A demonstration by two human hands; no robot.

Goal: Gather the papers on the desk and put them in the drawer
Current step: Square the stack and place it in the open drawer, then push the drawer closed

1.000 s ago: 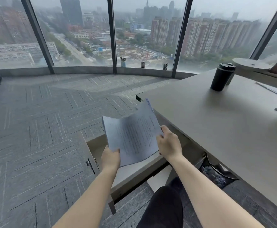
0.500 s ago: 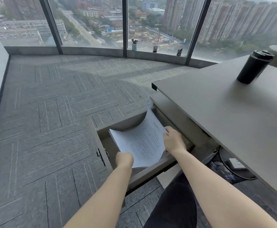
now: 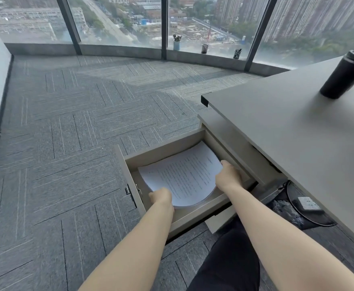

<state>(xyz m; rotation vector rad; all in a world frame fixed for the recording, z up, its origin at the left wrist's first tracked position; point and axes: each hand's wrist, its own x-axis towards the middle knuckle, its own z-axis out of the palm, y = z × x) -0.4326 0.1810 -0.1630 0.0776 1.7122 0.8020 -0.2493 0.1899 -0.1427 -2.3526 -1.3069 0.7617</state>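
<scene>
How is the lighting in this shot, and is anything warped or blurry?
Head view: soft hazy daylight from the windows, no harsh glare; wide-angle lens bends the desk edge and window frames; text on the papers in the drawer is too fine to read.

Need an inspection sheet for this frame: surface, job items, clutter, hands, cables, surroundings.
Surface: grey desk, the visible part bare except for one tumbler.
Job items: papers bowed inside the open drawer.
Clutter: black tumbler on the desk.
Hands: left hand grips the papers' near corner; right hand holds their right edge.
Cables: black cable looped under the desk by a power strip.
Surroundings: grey carpet; three pots on the window ledge.
</scene>
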